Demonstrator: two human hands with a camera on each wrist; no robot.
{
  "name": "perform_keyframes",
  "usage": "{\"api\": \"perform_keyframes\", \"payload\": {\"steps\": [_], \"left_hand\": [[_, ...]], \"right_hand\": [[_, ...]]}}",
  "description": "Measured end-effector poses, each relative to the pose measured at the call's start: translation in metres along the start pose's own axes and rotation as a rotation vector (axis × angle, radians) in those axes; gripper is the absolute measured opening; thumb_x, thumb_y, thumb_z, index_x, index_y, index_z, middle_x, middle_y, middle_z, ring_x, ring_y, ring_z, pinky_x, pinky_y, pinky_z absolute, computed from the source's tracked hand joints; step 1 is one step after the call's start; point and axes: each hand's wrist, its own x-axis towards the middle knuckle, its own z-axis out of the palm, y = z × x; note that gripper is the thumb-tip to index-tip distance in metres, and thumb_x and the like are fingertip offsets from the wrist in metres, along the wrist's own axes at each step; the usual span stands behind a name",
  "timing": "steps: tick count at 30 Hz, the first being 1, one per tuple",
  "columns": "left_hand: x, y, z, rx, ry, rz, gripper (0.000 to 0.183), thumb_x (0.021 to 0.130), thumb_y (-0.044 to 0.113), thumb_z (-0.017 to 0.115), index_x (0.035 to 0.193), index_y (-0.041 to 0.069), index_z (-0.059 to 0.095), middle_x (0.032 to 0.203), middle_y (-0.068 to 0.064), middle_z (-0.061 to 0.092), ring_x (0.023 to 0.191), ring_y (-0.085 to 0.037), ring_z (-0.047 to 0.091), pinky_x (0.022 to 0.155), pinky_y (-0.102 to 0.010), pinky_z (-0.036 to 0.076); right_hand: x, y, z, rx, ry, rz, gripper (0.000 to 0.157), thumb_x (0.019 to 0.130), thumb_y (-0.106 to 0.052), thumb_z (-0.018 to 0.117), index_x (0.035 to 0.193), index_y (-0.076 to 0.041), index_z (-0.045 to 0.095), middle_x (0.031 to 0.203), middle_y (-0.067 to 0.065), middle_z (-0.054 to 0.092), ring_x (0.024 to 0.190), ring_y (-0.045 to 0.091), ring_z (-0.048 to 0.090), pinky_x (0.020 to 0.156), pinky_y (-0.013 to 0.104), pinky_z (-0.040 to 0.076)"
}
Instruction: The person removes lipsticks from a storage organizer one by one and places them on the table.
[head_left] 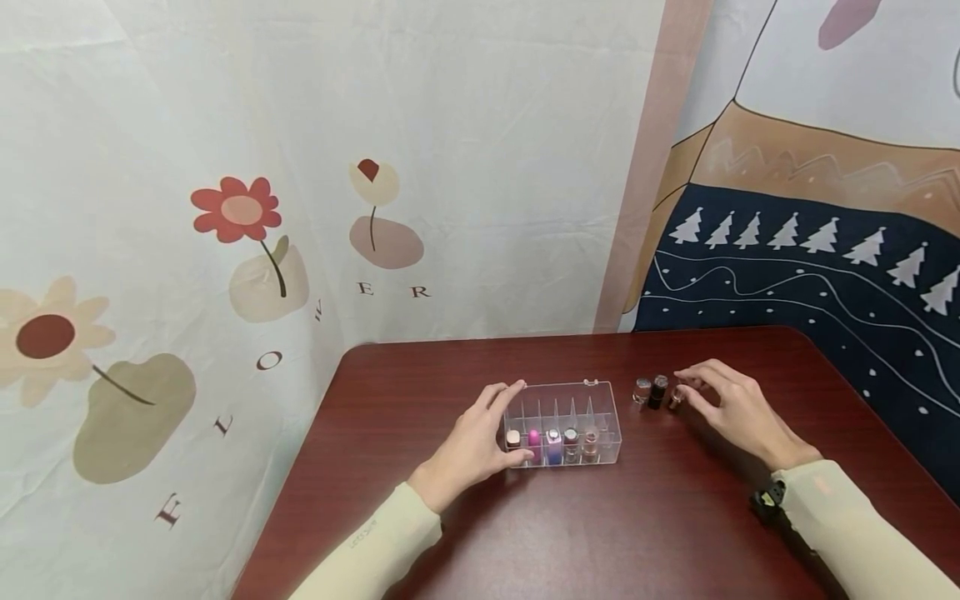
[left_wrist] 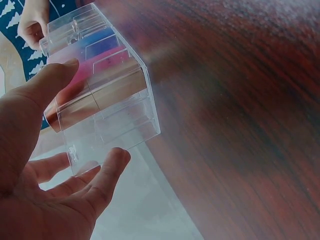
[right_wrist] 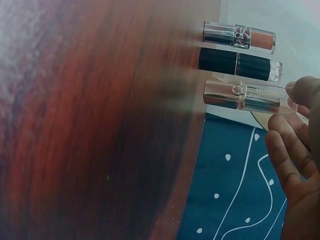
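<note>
A clear divided organizer box stands on the table, with several lipsticks in its front row, among them a pink one and a blue-purple one. My left hand holds the box's left end, thumb at the front and fingers at the back. To the right of the box, my right hand pinches the top of a clear-capped lipstick with a gold base between thumb and fingers. Beside it stand a black lipstick tube and a clear-and-dark tube with an orange-brown end, both upright.
The dark red-brown wooden table has rounded back corners. A pale wall cloth with flowers and letters hangs behind it, and a navy cloth with white trees hangs at the right. The box's back row shows pointed clear dividers.
</note>
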Motion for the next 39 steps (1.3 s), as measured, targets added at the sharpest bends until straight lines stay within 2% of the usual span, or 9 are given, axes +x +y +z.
{"api": "perform_keyframes", "payload": {"steps": [10,25,39], "left_hand": [[0.0001,-0.0001,0.0,-0.002,-0.005,-0.006,0.11,0.087,0.033,0.107,0.177,0.017,0.047,0.161,-0.016,0.06,0.119,-0.038,0.079,0.11,-0.056,0.067],[0.0003,-0.0004,0.001,-0.008,-0.004,-0.008,0.111,0.086,0.031,0.107,0.178,0.017,0.046,0.161,-0.014,0.06,0.124,-0.035,0.077,0.113,-0.052,0.066],[-0.0002,-0.0018,0.0016,-0.007,-0.003,-0.003,0.111,0.087,0.032,0.107,0.178,0.017,0.046,0.161,-0.014,0.06,0.124,-0.035,0.077,0.112,-0.052,0.066]], "right_hand": [[0.0012,0.0023,0.0024,0.002,-0.009,0.007,0.042,0.085,0.007,0.097,0.123,-0.006,0.084,0.116,0.006,0.082,0.095,0.019,0.075,0.093,-0.002,0.05],[0.0019,0.0062,0.0065,0.007,-0.011,0.01,0.04,0.086,0.007,0.097,0.122,-0.006,0.084,0.115,0.006,0.082,0.091,0.017,0.074,0.085,0.004,0.055],[0.0023,0.0073,0.0089,0.014,-0.023,0.021,0.043,0.087,0.005,0.097,0.126,-0.008,0.084,0.115,0.003,0.081,0.09,0.012,0.07,0.086,0.003,0.052]]}}
